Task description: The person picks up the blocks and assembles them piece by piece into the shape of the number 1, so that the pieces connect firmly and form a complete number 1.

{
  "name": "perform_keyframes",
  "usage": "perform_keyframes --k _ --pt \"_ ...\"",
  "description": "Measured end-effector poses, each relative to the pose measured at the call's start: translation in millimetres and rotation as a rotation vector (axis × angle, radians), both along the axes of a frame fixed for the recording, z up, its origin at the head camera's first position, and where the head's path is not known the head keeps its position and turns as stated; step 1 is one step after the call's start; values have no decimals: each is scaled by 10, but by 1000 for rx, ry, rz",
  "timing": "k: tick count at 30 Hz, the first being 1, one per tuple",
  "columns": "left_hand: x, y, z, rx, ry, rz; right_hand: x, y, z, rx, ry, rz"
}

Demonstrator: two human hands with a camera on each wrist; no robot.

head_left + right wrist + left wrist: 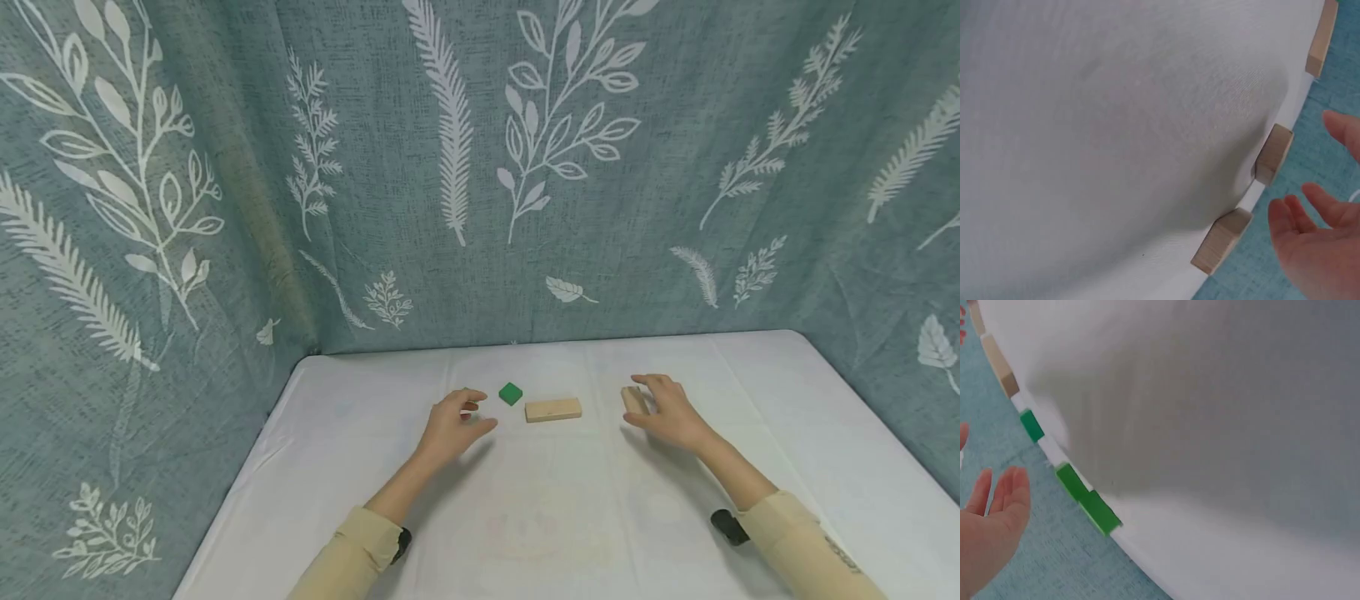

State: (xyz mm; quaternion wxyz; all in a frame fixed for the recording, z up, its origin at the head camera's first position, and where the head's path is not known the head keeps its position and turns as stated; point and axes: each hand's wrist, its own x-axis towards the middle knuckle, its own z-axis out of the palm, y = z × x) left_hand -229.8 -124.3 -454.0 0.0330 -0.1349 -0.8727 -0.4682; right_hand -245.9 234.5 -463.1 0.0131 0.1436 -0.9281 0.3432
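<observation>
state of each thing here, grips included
left grip, thumb and fingers apart, holding nothing
right grip, thumb and fingers apart, holding nothing
small green diamond-shaped block, lying apart
pair of green rectangular blocks, side by side, contact unclear
long pale wooden block, lying flat, apart
two shorter-looking wooden blocks, separated by a gap
white tablecloth, spread, lightly creased
grey-green leaf-patterned curtain, hanging

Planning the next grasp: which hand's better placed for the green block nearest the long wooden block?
Left, likely: the left hand is nearer the green block; the long wooden block lies between that block and the right hand.
</observation>
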Motion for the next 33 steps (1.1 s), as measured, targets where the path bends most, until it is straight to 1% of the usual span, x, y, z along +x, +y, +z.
perform_keyframes --k 7,11,14,18,21,28,33 --pt "-30 109 -57 -8 -2 -85 -12 33 -10 19 -16 23" --pt "-68 182 -68 -36 7 -113 -26 48 -18 33 -30 27" --pt "-101 239 -75 -49 1 -126 -44 55 -35 44 -44 34" --pt "-141 311 -90 -79 -11 -128 -64 64 -52 49 -61 39" --pt "-165 358 -105 -107 -5 -128 -72 74 -53 48 -67 36" --pt "-216 451 -129 -154 -22 -111 -84 79 -66 51 -63 51" --pt "-240 488 -143 -197 -7 -111 -85 82 -64 35 -78 56"
